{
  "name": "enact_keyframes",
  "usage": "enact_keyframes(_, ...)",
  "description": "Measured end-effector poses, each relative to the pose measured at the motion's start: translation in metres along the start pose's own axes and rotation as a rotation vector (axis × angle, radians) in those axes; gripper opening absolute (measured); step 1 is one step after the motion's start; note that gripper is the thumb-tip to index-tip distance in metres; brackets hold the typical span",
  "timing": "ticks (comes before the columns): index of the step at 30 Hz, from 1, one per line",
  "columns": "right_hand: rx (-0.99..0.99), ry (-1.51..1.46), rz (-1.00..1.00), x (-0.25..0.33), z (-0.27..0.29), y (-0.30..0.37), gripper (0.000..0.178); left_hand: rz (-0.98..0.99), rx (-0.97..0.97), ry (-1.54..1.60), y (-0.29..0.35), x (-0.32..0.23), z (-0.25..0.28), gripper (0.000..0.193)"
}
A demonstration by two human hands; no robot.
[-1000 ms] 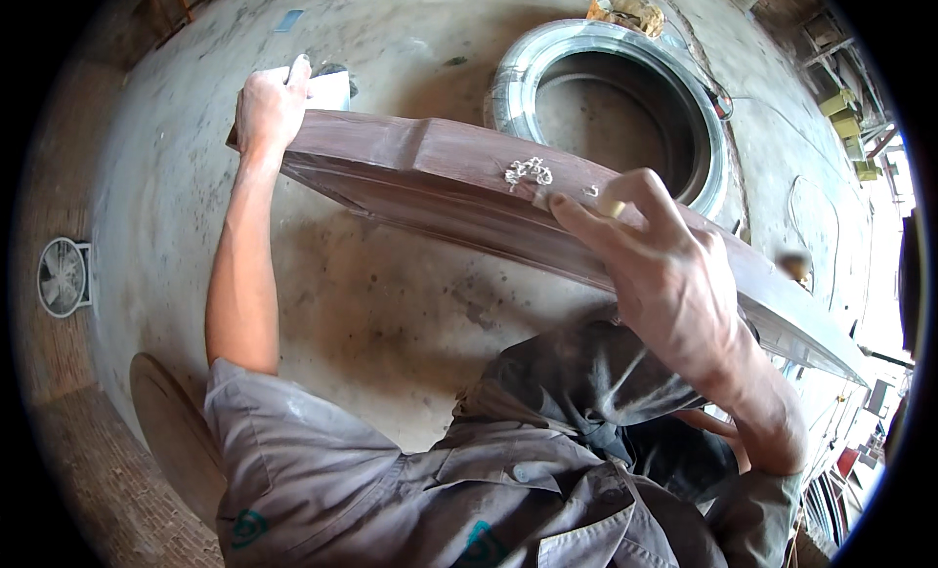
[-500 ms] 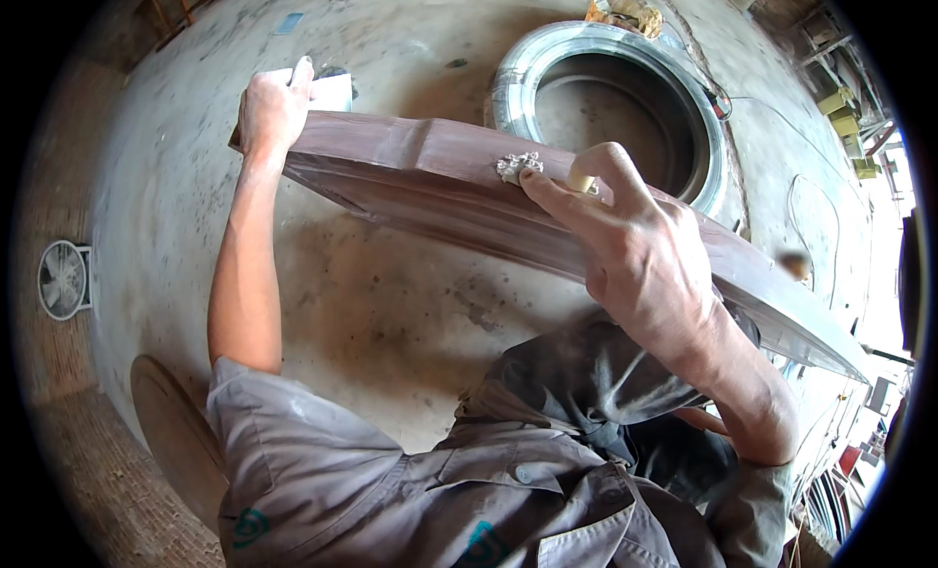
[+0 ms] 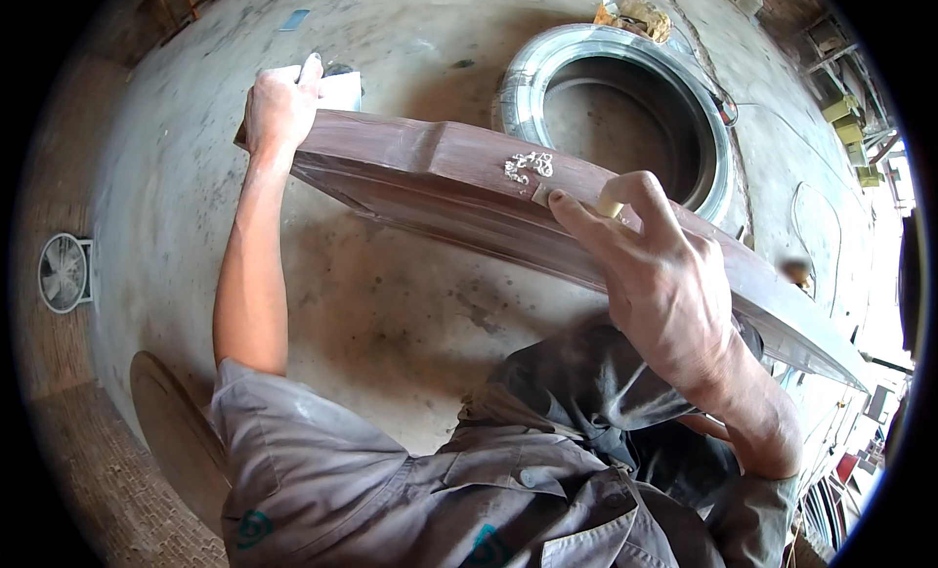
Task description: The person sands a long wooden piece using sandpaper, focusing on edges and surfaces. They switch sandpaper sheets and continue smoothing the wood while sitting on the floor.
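My left hand is closed at the far left end of a long brown wooden panel, its thumb raised beside a white flat plate that it grips. Part of that grip is hidden behind the hand. Fingers curled, my right hand holds a small scraper with a pale handle. Its short blade rests on the panel's upper edge. Just left of the blade, loose whitish curls lie on that edge. The panel stands on edge, slanting down to the right past my knee.
A wrapped tyre lies on the concrete floor beyond the panel, with a bag behind it. A blue flat object is farther left. At the left are a fan and a round brown board. A cable runs along the right.
The scraper and my right hand have drawn back slightly to the right and nearer. The whitish clump that was at the blade now lies apart from it as loose curls. My left hand keeps its grip.
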State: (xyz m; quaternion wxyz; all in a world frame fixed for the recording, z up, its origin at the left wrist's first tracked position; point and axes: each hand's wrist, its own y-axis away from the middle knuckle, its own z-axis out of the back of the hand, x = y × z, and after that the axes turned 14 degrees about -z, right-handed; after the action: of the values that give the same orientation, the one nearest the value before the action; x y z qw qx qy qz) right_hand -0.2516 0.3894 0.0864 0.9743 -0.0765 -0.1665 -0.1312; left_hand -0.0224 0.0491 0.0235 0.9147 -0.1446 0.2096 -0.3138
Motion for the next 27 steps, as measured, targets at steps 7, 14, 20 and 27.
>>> enact_keyframes(7, -0.056, 0.02, 0.051, 0.002, -0.006, -0.011, 0.056, -0.013, 0.016, -0.014, -0.001, 0.001, -0.002, 0.052)
enact_keyframes(14, 0.0, 0.087, 0.09, 0.007, -0.007, -0.025, 0.05, -0.021, 0.029, -0.019, -0.004, 0.002, 0.0, 0.05)
enact_keyframes(20, -0.069, 0.006, 0.04, 0.007, -0.011, -0.012, 0.049, 0.008, 0.011, 0.018, 0.0, -0.001, 0.0, 0.053)
enact_keyframes(27, -0.051, 0.08, 0.044, 0.013, -0.01, -0.032, 0.053, -0.026, 0.02, -0.009, -0.001, 0.003, -0.001, 0.053)
